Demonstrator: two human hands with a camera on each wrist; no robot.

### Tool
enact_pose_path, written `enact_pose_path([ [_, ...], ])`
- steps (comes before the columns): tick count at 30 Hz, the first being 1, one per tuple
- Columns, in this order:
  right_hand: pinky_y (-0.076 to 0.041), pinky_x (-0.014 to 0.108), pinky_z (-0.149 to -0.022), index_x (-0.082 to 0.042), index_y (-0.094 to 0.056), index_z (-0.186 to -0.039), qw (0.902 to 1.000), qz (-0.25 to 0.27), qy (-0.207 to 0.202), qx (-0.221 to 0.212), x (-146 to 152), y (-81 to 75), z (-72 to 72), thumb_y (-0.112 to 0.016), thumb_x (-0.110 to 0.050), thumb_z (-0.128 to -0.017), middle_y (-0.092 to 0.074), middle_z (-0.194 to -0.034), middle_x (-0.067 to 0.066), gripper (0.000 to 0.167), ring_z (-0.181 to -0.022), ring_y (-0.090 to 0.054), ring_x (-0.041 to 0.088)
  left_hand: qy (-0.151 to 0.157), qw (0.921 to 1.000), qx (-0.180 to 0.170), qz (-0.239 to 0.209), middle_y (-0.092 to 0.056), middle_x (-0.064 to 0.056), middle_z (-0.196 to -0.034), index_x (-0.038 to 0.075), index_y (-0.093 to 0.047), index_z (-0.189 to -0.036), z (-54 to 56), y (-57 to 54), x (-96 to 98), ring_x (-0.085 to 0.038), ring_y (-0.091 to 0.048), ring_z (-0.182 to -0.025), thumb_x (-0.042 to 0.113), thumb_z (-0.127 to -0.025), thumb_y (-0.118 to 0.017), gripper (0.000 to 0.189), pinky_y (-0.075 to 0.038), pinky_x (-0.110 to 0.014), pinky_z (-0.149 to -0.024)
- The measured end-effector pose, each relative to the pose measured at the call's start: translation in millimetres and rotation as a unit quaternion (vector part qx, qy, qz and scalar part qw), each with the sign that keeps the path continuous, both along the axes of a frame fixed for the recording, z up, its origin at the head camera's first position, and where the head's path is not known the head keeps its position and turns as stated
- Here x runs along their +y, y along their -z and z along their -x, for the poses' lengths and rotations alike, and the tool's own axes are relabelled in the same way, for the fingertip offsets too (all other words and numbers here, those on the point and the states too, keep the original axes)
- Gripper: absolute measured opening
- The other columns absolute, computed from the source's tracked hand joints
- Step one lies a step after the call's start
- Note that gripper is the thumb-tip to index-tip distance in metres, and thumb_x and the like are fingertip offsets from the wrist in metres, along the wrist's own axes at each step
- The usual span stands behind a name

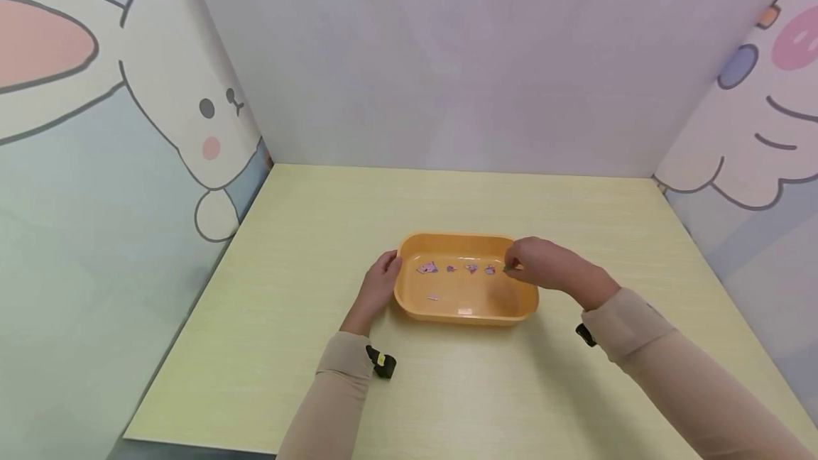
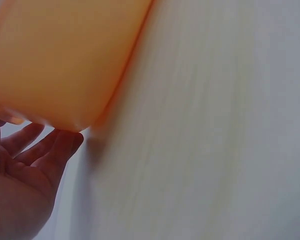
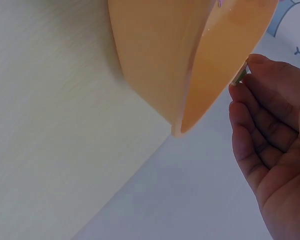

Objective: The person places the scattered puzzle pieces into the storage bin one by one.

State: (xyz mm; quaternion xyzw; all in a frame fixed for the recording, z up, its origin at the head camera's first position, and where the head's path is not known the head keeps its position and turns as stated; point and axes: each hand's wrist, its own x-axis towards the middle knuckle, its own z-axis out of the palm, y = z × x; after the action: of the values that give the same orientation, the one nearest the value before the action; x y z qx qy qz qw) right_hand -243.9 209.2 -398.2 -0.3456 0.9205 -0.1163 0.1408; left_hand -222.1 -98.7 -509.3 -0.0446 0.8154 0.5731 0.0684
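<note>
An orange plastic tray (image 1: 466,320) with raised walls stands on the table. My left hand (image 1: 375,286) holds its left end, thumb at the rim; in the left wrist view the fingers (image 2: 65,145) touch the outside of the wall. Over the tray's right end, my right hand (image 1: 546,263) pinches a small flat greenish piece (image 3: 241,75) between thumb and fingertips. Inside the tray, a row of small pink and purple printed pieces runs from a larger one (image 1: 427,268) at the left to another (image 1: 490,270) near the right hand. A thin sliver (image 1: 433,297) lies below the row.
The pale yellow table (image 1: 255,346) meets a plain back wall (image 1: 447,62). A rabbit drawing (image 1: 172,91) covers the left wall, and another cartoon figure (image 1: 735,126) the right wall. Both wrists carry small black devices, one (image 1: 383,362) below the left hand.
</note>
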Motion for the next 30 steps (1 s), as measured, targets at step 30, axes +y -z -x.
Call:
enact_pose_path([
  [30, -0.048, 0.029, -0.064, -0.010, -0.066, -0.077, 0.9968, -0.013, -0.075, 0.026, -48, 0.6, 6.3, -0.068, -0.009, -0.091, -0.056, -0.072, -0.007, 0.015, -0.065, -0.049, 0.010, -0.001, 1.0000, 0.000, -0.001, -0.054, -0.011, -0.136, 0.008, -0.048, -0.142, -1.0, -1.4, -1.7, -0.026, -0.052, -0.121, 0.036, -0.105, -0.042, 0.046, -0.041, -0.043, -0.102],
])
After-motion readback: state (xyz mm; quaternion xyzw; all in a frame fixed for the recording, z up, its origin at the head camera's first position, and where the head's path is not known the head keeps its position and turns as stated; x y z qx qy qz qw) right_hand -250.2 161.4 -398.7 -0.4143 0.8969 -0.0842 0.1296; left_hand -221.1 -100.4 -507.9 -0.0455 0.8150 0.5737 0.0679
